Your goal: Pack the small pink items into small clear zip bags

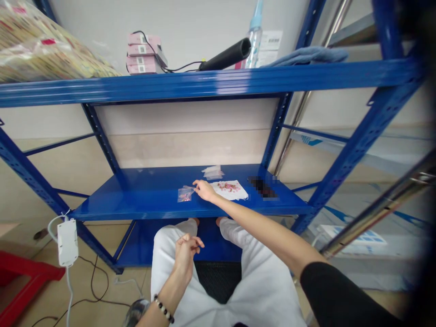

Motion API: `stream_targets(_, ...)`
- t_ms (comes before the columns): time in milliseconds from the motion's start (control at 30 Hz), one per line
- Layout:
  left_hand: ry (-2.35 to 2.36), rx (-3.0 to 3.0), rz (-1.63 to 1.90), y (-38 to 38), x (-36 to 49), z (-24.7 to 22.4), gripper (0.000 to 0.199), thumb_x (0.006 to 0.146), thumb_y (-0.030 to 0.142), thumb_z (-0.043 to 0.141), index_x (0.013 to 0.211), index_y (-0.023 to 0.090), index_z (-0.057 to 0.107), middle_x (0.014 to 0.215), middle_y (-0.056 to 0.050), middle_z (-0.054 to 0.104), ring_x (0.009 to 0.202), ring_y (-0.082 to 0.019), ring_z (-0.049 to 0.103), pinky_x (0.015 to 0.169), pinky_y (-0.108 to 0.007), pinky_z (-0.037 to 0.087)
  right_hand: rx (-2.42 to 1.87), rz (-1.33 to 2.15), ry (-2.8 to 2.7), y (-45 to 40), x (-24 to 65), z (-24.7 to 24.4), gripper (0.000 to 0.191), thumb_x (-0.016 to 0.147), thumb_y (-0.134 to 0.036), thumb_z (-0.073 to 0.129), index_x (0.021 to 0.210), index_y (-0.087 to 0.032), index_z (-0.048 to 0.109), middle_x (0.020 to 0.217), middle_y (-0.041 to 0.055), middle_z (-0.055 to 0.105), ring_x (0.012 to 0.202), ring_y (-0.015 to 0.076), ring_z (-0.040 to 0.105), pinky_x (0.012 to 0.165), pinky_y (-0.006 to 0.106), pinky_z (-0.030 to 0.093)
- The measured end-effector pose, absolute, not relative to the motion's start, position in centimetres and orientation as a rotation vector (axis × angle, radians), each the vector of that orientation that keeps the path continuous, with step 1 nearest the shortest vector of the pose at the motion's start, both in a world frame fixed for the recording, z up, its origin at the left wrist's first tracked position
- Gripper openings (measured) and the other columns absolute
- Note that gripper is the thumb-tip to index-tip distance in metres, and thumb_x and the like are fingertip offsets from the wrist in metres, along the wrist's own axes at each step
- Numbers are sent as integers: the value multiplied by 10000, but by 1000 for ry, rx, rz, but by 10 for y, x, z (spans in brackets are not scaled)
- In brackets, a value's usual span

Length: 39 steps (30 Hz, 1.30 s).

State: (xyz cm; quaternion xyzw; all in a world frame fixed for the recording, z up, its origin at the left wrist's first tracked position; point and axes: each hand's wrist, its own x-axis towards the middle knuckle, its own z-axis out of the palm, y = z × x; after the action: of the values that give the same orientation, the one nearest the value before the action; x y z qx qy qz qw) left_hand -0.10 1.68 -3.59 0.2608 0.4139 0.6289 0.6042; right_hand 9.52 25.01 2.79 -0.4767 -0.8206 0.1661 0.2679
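Note:
My right hand (205, 190) reaches over the blue shelf board, its fingertips pinching the edge of a small clear plastic bag (185, 194). Small pink and reddish pieces show inside the bag, which lies on the board. Just right of that hand is a white sheet (235, 195) with many small pink and brownish pieces heaped on it. My left hand (186, 250) hangs above my left thigh, apart from the shelf, its fingers loosely curled with nothing visible in them. A stack of clear, flat bags (213, 172) sits behind the sheet.
A blurred-out dark object (262, 187) lies right of the sheet. The upper shelf beam (190, 84) crosses above the board, with pink boxes (145, 54), a black tube (226, 55) and a spray bottle (254, 41) over it. A white power strip (67, 243) hangs at the left post.

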Motion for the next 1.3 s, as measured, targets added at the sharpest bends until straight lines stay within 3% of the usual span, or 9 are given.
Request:
stream_targets(233,856,486,1489,28,-7,-37,332,513,96,498,562,232,199,434,78,272,374,-49,192,420,-229,112,-1393,621,-2039,280,68,19,369,698,-27,682,1028,-193,679,759,14,673,761,171,625,721,244,444)
stream_targets(433,835,481,1495,31,-13,-39,363,500,88,491,591,233,171,437,88,236,365,-41,159,405,-212,82,-1301,869,-1902,260,80,34,262,714,-57,627,947,-135,718,647,6,650,611,129,585,575,210,435)
stream_targets(600,827,539,1506,27,-13,-40,388,532,99,527,581,233,166,421,96,224,357,-34,151,393,-202,81,-1009,1259,-1701,207,111,64,229,717,-139,655,928,-150,744,718,35,682,634,123,586,607,227,464)
stream_targets(667,818,568,1497,22,-12,-37,382,558,93,552,572,228,194,421,95,244,355,-35,179,388,-198,111,-895,1407,-1576,178,127,73,224,687,-177,709,907,-164,749,754,39,684,659,126,582,627,238,464)
stream_targets(733,788,600,1466,17,-9,-32,334,588,86,588,571,213,280,461,62,388,382,-54,322,394,-196,212,-851,1477,-1507,145,143,76,248,671,-213,749,915,-175,749,768,32,675,676,125,573,637,241,457)
stream_targets(833,708,622,1358,9,-1,-23,129,719,203,664,775,173,551,871,-72,684,714,-164,631,558,-255,456,-800,1585,-1412,97,168,65,290,688,-241,768,971,-183,741,771,19,653,690,121,561,660,248,447)
stream_targets(933,679,672,1244,3,10,-20,374,829,408,655,1106,160,615,1210,-161,647,1027,-263,644,736,-339,519,-794,1669,-1267,59,190,37,302,695,-251,783,985,-179,734,809,29,661,722,126,568,698,260,446)
stream_targets(1200,900,952,1120,3,24,-42,473,786,388,735,1134,113,569,957,-160,735,725,-194,703,605,-258,491,-1002,1596,-1196,34,223,-23,380,746,-340,759,1101,-218,702,1004,51,686,823,153,596,710,264,455)
stream_targets(1300,937,1061,1089,8,27,-43,553,717,361,793,1146,149,516,858,-102,741,648,-170,691,522,-212,434,-1070,1528,-1321,42,220,-28,322,760,-389,745,1010,-188,714,915,43,690,751,140,587,653,250,445)
